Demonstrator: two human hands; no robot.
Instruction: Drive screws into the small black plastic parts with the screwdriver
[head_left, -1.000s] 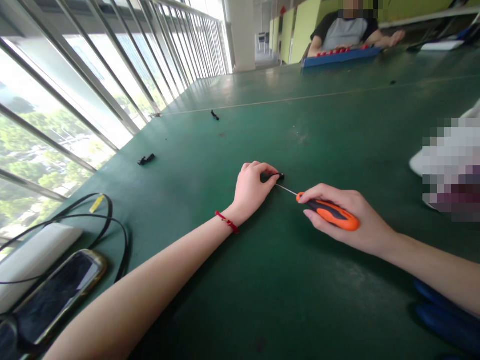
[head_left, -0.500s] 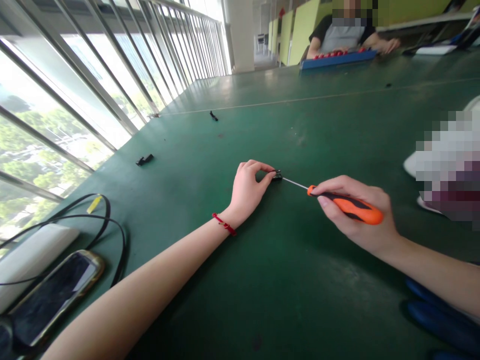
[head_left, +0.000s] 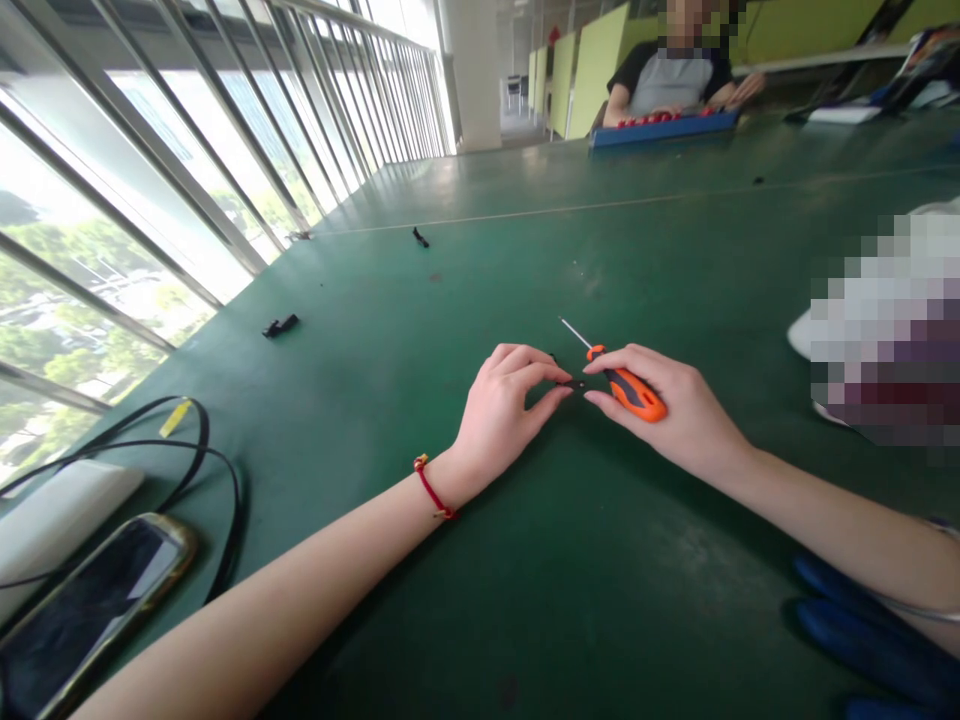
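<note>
Between its thumb and fingertips, my left hand (head_left: 501, 405) pinches a small black part (head_left: 574, 384) just above the green table (head_left: 525, 560). An orange and black screwdriver (head_left: 634, 393) rests in my right hand (head_left: 675, 400), its thin metal shaft pointing up and to the left, away from the part. The thumb and index fingertips of my right hand are beside the part's right end; whether they touch it I cannot tell. A small dark bit shows just behind my left fingers.
Black pieces lie at the left (head_left: 280, 326) and farther back (head_left: 421, 238). A phone (head_left: 97, 610), a white box (head_left: 67, 515) and a black cable (head_left: 238, 500) are at the near left. Across the table sits a person behind a blue tray (head_left: 664, 130). Blue objects (head_left: 870, 635) are near right.
The screwdriver tip has left the black part, and the tool has swung upright in my right hand. My right hand has moved left toward my left hand, which has tilted the part.
</note>
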